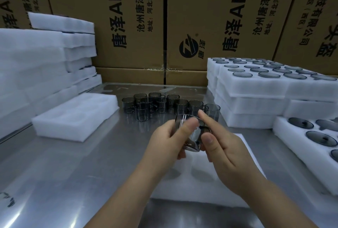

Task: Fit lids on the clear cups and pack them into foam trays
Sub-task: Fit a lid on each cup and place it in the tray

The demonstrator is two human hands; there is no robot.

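Observation:
My left hand (pixel 169 139) grips a smoky clear cup (pixel 190 132), tilted, above a white foam tray (pixel 184 178) that lies under both hands. My right hand (pixel 222 147) is at the cup's right side, index finger stretched over its rim and thumb by its handle; whether it holds a lid is hidden. Several more clear cups (pixel 164 104) stand grouped on the steel table behind. A foam tray of dark lids (pixel 311 138) lies at the right.
An empty foam tray (pixel 76 116) lies at the left, with tall foam stacks (pixel 36 67) behind it. Stacked foam trays holding lids (pixel 265 85) stand at the back right. Cardboard boxes (pixel 128 17) wall off the back of the steel table (pixel 73 173).

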